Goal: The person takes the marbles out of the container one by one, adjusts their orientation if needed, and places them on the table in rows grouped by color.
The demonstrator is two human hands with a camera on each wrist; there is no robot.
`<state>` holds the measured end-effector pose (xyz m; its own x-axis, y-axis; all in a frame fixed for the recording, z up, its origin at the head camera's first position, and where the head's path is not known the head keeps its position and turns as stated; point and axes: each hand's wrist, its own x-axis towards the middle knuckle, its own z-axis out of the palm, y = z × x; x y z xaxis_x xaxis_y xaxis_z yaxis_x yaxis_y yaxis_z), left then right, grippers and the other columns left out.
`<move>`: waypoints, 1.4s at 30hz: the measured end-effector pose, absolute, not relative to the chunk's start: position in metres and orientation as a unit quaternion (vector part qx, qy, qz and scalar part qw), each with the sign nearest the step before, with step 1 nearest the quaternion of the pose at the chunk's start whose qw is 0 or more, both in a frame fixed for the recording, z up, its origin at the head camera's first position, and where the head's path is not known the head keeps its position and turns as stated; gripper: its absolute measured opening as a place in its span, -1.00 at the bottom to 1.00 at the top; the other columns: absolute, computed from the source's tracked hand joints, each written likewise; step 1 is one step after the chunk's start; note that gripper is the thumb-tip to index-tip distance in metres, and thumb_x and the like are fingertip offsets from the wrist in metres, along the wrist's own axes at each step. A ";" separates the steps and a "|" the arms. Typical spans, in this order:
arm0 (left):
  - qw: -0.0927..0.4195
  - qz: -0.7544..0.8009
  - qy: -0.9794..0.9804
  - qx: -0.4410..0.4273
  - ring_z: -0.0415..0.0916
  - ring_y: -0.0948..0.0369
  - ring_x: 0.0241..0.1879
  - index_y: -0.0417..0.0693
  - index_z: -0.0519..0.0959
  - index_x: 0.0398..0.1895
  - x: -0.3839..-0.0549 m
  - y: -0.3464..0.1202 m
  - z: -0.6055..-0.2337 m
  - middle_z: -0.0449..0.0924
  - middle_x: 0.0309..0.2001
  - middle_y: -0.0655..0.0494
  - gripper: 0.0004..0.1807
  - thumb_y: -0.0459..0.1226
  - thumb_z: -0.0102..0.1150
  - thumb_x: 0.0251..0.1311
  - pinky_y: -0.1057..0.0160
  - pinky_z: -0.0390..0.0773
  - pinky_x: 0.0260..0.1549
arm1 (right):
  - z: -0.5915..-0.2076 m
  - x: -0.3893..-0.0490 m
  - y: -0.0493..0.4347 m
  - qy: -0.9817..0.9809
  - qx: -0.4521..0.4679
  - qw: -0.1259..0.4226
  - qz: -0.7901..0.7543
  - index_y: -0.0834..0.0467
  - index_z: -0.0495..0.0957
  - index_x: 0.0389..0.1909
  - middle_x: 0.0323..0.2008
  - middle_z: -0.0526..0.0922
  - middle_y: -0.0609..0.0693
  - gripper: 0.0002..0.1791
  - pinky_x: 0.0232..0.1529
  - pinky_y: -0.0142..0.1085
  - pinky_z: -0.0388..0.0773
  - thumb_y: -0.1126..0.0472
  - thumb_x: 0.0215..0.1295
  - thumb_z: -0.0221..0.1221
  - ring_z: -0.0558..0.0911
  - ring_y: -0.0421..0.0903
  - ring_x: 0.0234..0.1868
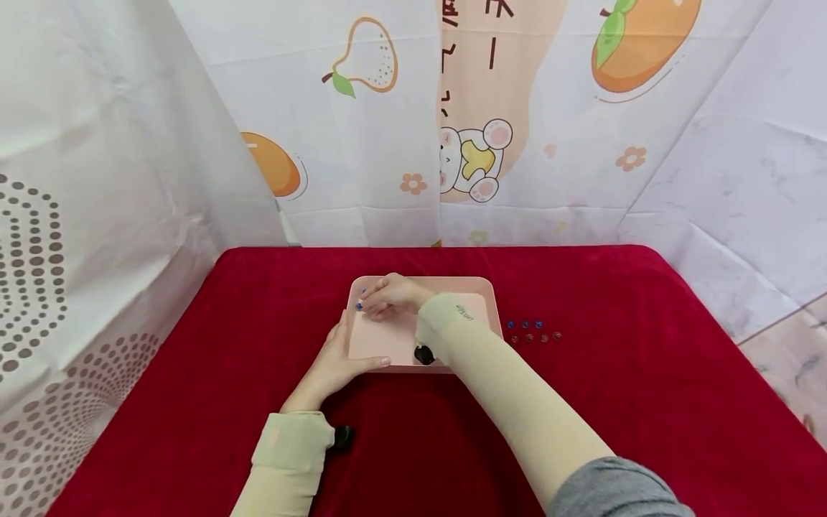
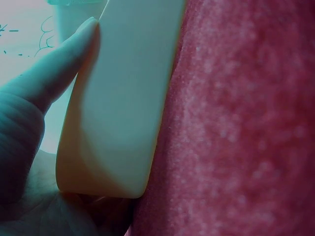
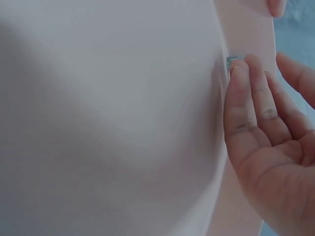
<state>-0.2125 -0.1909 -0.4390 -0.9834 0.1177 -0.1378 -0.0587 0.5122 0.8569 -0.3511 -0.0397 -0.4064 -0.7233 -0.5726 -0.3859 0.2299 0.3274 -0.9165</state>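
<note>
A pale pink shallow tray (image 1: 381, 352) lies on the red cloth. My left hand (image 1: 336, 359) grips its near left corner, thumb over the front rim and fingers along the left side. In the left wrist view the thumb presses the wall of the tray (image 2: 128, 98). My right hand (image 1: 394, 293) reaches into the far left part of the tray, its fingers (image 3: 239, 101) extended. Right at its fingertips is a small blue gem (image 1: 359, 306), close to the tray's left wall; a shiny bit of this gem (image 3: 230, 61) shows past the fingertips in the right wrist view.
Just right of the tray, three blue gems (image 1: 525, 324) sit in a row on the red cloth (image 1: 601, 388). Nearer to me is a row of several reddish-brown gems (image 1: 530, 337). Behind the table hangs a printed curtain (image 1: 362, 158).
</note>
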 end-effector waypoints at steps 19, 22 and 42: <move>0.086 0.488 0.869 0.006 -0.26 -0.14 0.57 0.06 -0.37 0.61 -0.209 -0.196 -0.441 -0.37 0.61 -0.11 0.39 0.08 0.50 -0.05 -0.29 -0.03 0.44 | -0.424 -0.350 -0.058 0.721 -0.122 0.374 -0.571 0.45 0.43 0.20 -0.36 0.67 0.10 -0.57 -0.33 -0.36 0.68 0.46 0.32 0.17 0.62 -0.17 -0.51; 0.084 0.490 0.868 0.014 -0.27 -0.12 0.57 0.11 -0.38 0.61 -0.209 -0.197 -0.442 -0.35 0.61 -0.11 0.39 0.07 0.51 -0.05 -0.28 -0.04 0.45 | -0.426 -0.348 -0.061 0.721 -0.121 0.376 -0.569 0.47 0.40 0.21 -0.35 0.67 0.12 -0.56 -0.35 -0.36 0.67 0.48 0.32 0.16 0.63 -0.16 -0.50; 0.088 0.488 0.868 0.012 -0.25 -0.10 0.57 0.14 -0.37 0.61 -0.213 -0.190 -0.440 -0.35 0.61 -0.08 0.39 0.11 0.50 -0.05 -0.25 -0.03 0.46 | -0.421 -0.341 -0.070 0.787 -0.115 0.291 -0.533 0.33 0.53 -0.58 -0.67 0.58 0.02 -0.81 -0.49 -0.39 0.64 0.52 0.21 0.17 0.56 -0.20 -0.70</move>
